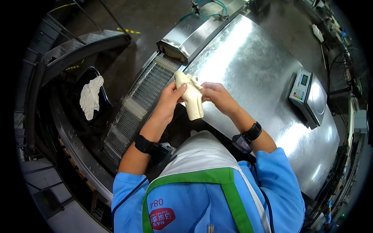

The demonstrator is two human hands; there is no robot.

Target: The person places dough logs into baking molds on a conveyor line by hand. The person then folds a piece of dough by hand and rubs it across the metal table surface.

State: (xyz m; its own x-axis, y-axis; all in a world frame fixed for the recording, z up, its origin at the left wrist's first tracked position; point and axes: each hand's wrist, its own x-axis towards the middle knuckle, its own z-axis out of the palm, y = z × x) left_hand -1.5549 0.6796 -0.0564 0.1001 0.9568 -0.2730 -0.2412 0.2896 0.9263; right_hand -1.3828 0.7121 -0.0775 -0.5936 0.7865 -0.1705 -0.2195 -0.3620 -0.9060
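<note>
Between both my hands is a pale cream piece of dough (191, 101), long and soft, with a folded flap on its upper right side. My left hand (170, 98) is closed on its left edge, the thumb lying across the front. At the right edge, my right hand (218, 96) pinches the flap between thumb and fingers. The dough is held in the air near the edge of a shiny metal table (268, 93). Fingers behind the dough are partly hidden.
A metal mesh conveyor (134, 105) runs along my left, under a steel housing (194, 33). A digital scale (309, 95) stands on the table's right. Further left, white cloth (91, 97) lies on a dark chair, near metal steps (89, 44).
</note>
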